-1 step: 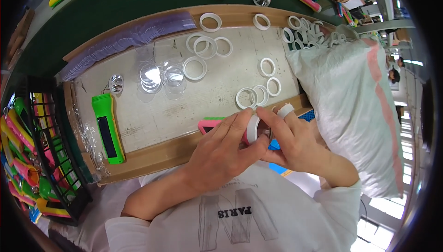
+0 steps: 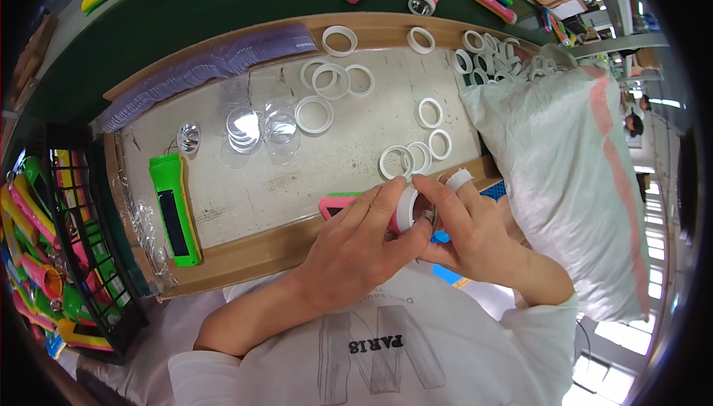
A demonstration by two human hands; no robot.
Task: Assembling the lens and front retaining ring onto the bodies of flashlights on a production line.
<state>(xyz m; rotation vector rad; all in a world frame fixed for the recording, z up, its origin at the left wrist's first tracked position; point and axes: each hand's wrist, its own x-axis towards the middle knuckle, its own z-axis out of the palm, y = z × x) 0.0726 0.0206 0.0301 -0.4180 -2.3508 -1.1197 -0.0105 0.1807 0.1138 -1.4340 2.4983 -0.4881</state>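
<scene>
A pink and green flashlight (image 2: pixel 336 204) lies in my left hand (image 2: pixel 355 239), which is closed around its body. At the head end sits a white ring (image 2: pixel 406 209), tilted toward the right. My right hand (image 2: pixel 475 231) is closed at that same end, its fingers and thumb pressed about the ring and the open head. White tape (image 2: pixel 458 179) wraps one right finger. Something shiny shows between the fingers, partly hidden. Beyond my hands, several loose white rings (image 2: pixel 396 162) lie on the cardboard tray (image 2: pixel 327 161).
At left in the tray are a green flashlight (image 2: pixel 174 209), a reflector (image 2: pixel 188 138) and clear discs (image 2: pixel 243 130). Purple-tinted stacked discs (image 2: pixel 208 64) line the far edge. A black basket (image 2: pixel 104 257) of flashlights stands left; a white sack (image 2: pixel 557 168) of rings bulges at right.
</scene>
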